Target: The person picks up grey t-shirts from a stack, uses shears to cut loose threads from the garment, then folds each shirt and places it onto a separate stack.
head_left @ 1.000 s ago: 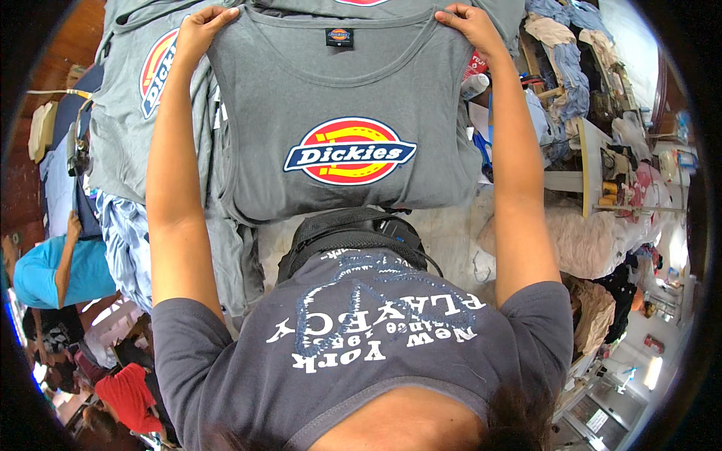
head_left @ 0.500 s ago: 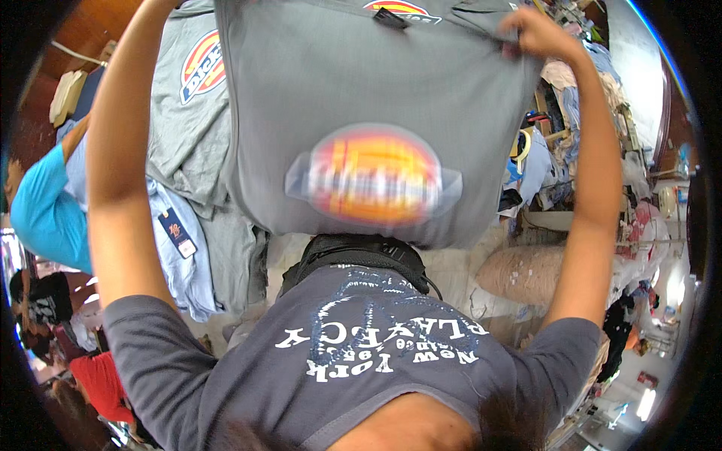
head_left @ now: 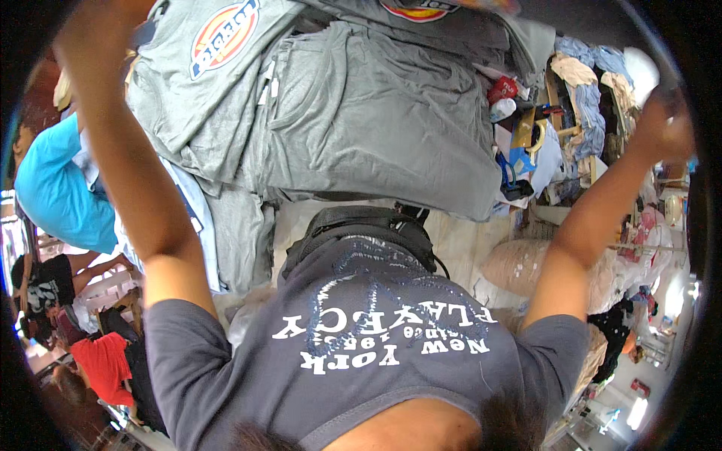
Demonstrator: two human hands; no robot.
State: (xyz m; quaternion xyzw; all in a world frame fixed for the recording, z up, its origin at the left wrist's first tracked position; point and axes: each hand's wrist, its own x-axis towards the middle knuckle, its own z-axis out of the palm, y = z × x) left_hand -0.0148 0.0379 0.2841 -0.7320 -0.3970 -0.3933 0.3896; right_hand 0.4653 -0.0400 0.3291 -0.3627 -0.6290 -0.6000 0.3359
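Note:
My right hand (head_left: 665, 128) is out at the far right, blurred by motion, with its fingers closed at the edge of a dark grey T-shirt (head_left: 579, 26). That shirt stretches along the top edge, mostly out of view, and a blurred bit of its orange print shows at the top. My left hand (head_left: 101, 22) is raised at the upper left, smeared and partly cut off, so its fingers cannot be made out. Between my arms lies a stack of grey T-shirts (head_left: 383, 120). Beside it on the left is a grey T-shirt with an oval print (head_left: 195, 98).
A light blue garment (head_left: 192, 203) hangs by the stack's left side. Co-workers in a bright blue top (head_left: 60, 188) and a red top (head_left: 105, 368) are at left. A tape roll (head_left: 536, 139) and folded clothes (head_left: 579, 83) lie at right, above a large wrapped bundle (head_left: 515, 263).
The dark grey T-shirt has swung up and away from my body, uncovering the grey stack. My right hand has moved outward to the right and lower; my left hand has moved further left.

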